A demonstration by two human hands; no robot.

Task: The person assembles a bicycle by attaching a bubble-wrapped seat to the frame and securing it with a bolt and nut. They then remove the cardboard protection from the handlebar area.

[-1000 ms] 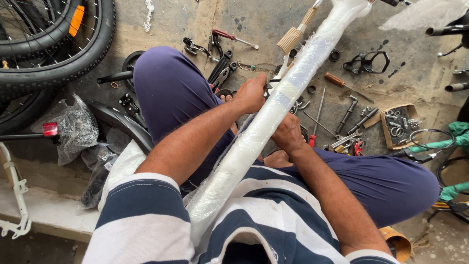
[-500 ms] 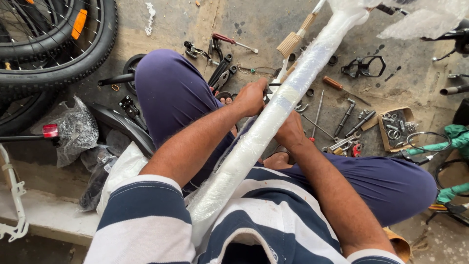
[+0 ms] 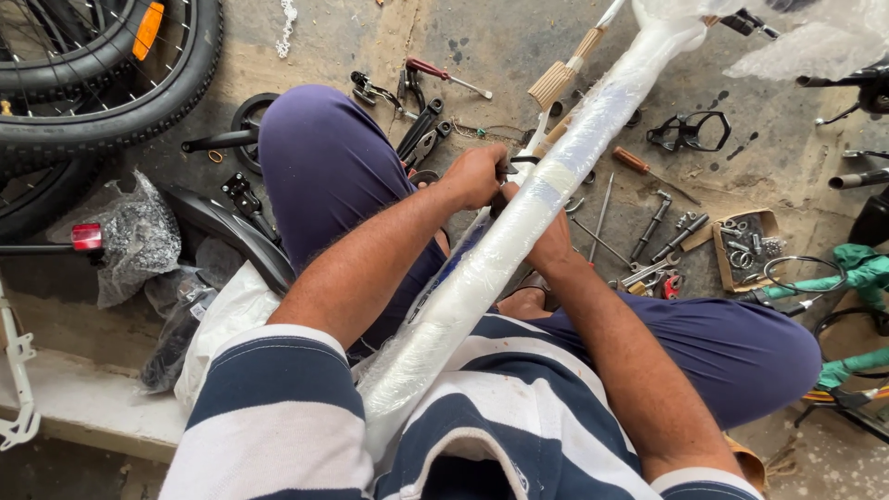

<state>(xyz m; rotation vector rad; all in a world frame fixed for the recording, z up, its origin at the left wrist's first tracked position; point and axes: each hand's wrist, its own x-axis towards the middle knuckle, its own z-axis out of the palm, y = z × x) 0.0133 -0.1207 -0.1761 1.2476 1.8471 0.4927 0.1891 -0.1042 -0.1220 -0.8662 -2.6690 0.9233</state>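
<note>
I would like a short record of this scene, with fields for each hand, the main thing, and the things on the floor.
left hand: grips a small dark tool at the wrapped tube
right hand: behind the tube, touching it
wrapped tube: long, white, in clear plastic film, slanting across the lap
floor tools: wrenches, red-handled screwdriver, brush
box: small cardboard, holds metal parts
tyre: upper left

left hand (image 3: 477,176): shifted onto the small dark tool (image 3: 515,167) | wrapped white tube (image 3: 519,236): barely moved
</note>
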